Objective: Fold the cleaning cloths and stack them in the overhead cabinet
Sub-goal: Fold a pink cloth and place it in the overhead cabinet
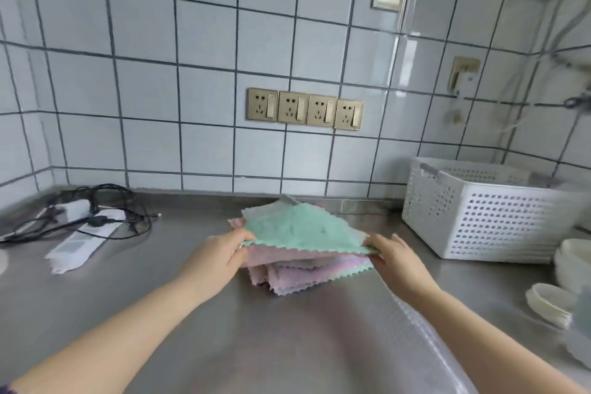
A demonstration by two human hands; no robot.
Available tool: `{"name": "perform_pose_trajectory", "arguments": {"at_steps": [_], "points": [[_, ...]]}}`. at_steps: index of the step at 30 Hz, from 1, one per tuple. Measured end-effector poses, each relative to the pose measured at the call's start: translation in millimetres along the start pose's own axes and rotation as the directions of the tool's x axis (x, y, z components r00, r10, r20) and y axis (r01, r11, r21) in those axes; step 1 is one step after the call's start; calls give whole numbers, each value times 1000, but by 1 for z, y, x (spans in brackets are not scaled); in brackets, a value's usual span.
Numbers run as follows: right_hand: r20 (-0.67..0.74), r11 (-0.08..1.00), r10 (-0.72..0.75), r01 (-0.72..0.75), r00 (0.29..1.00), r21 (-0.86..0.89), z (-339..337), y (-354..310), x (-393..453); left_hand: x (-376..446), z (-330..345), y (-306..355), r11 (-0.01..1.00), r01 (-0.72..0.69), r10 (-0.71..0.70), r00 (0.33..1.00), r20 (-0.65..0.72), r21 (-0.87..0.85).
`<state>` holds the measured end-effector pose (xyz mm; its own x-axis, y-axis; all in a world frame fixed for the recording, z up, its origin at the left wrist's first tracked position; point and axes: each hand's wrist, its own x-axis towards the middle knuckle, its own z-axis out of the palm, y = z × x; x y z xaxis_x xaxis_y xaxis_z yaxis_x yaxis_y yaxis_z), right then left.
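A pile of cleaning cloths (297, 275) in pink, lilac and grey lies on the steel counter (224, 345). On top is a mint-green cloth (297, 229) with zigzag edges, lifted a little at its near edge. My left hand (217, 257) pinches that cloth's near left corner. My right hand (395, 257) pinches its near right corner. The overhead cabinet is out of view.
A white perforated basket (486, 217) stands at the right by the wall. Stacked white bowls and plates (563, 285) crowd the right edge. A power strip with tangled black cables (86, 227) lies at the left. Four wall sockets (305, 109) sit above the counter.
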<state>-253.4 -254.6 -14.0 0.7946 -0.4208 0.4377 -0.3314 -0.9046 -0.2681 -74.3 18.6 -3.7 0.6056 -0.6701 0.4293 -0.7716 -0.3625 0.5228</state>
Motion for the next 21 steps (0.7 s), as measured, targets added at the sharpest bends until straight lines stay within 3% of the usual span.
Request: {"name": "perform_pose_trajectory", "arguments": {"at_steps": [4,7,10,13,16,21], "points": [[128,993,40,-54,991,108,-23,-15,-45,-43,-12,10,994,-13,5,997,71,110],[236,994,42,-65,971,89,-31,-22,-73,-74,-17,16,994,-5,-13,986,164,111],[369,996,61,-84,927,44,-29,-24,-90,-96,-17,15,993,59,-91,934,345,101],[551,997,74,-67,831,-33,-28,-30,-97,-113,-15,11,980,153,-198,855,479,131],[571,995,94,-102,815,-17,-27,-28,-96,-117,-12,4,977,203,-213,867,451,71],[503,967,179,-244,845,67,-17,-16,-83,-98,-2,-8,960,259,-224,938,265,-106]]}}
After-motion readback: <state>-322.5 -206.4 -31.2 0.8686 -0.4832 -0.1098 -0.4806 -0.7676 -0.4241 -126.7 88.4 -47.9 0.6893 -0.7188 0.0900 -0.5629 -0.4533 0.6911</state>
